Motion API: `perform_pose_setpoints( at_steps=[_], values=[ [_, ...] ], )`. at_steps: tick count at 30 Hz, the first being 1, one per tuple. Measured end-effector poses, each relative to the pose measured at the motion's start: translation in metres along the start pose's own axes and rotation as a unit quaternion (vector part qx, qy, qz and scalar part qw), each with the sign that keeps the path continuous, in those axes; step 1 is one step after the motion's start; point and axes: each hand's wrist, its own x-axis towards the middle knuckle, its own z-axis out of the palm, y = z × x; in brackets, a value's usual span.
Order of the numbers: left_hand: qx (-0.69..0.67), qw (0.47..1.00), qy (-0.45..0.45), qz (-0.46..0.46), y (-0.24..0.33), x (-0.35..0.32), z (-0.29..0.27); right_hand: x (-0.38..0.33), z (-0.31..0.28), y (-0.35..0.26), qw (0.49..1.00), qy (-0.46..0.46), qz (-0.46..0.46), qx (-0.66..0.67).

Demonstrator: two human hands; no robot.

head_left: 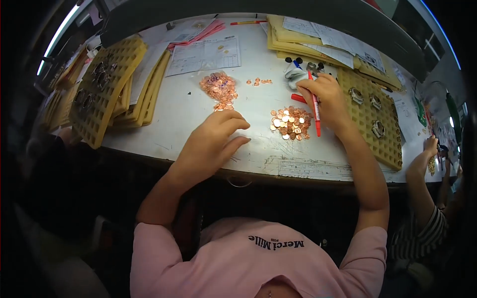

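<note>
My right hand (328, 99) grips a red marker pen (317, 115), tilted with one end pointing down to the table. Under and left of it lies a heap of small shiny copper-coloured discs (290, 122). A red pen cap (298, 98) rests close to the fingers of that hand. My left hand (211, 141) reaches over the table, thumb and forefinger apart, with nothing visible between them. Just beyond its knuckles spreads a second, larger pile of copper-coloured pieces (218, 87), some with purple marks. A few similar pieces (257, 82) sit apart between the piles and the back.
Yellow gridded foam trays (114, 87) lean in stacks at left. Another foam tray (370, 109) with several watch-case-like metal parts lies at right. Papers (203, 57) and a crumpled white cloth (294, 75) lie farther back. A ruler scale (308, 168) runs along the front edge. Another person's hand (430, 146) shows at far right.
</note>
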Motion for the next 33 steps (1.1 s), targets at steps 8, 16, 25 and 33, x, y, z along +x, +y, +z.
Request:
perform_pose_setpoints(
  at_steps=[8, 16, 25, 33],
  values=[
    [0.123, 0.992, -0.026, -0.029, -0.035, 0.010, -0.003, -0.004, -0.004, -0.003, 1.000, 0.000, 0.006, -0.015],
    [0.114, 0.990, -0.058, -0.052, -0.042, 0.018, -0.003, 0.000, -0.003, -0.002, 1.000, 0.011, -0.021, -0.017],
    [-0.274, 0.926, -0.154, -0.208, -0.012, 0.074, -0.006, 0.025, -0.012, -0.014, 0.999, -0.007, -0.052, -0.009],
    [-0.558, 0.742, -0.184, -0.322, -0.036, 0.085, 0.029, 0.003, -0.007, -0.023, 0.998, -0.050, -0.013, 0.027]
  ],
)
